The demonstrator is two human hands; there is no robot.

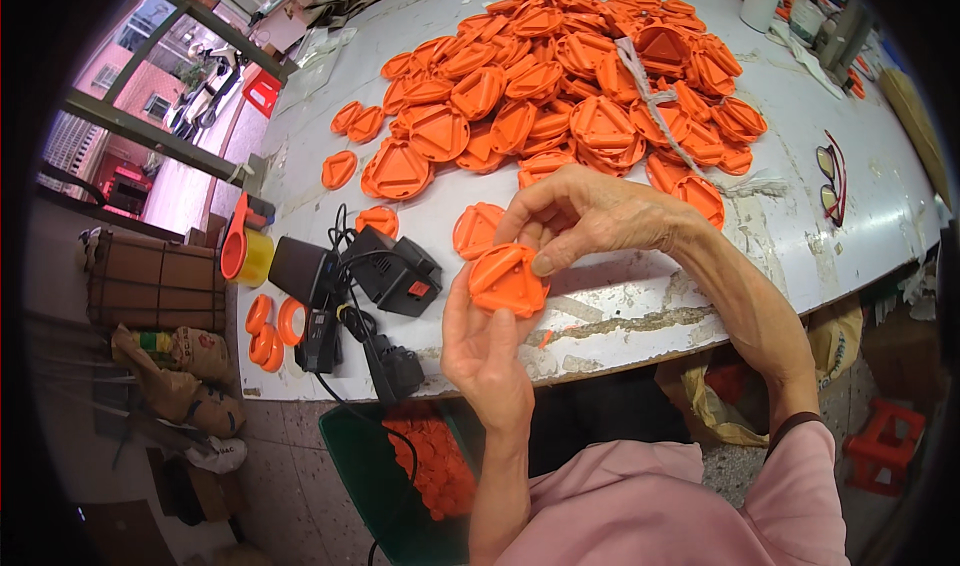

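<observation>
Above the near edge of the white tabletop (620,306), an orange triangular plastic piece (507,278) sits between both hands. The left hand (487,351) supports it from below, fingers closed up against its underside, while the right hand (590,216) comes over from above, its grip narrow, thumb and forefinger pinching the piece's upper right rim. A second orange piece (476,229) lies just behind, and the big heap of orange pieces (570,86) spreads farther back.

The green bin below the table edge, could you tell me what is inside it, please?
The green bin holds orange plastic pieces. A black cable crosses them; the left hand's forearm hides the rest.
</observation>
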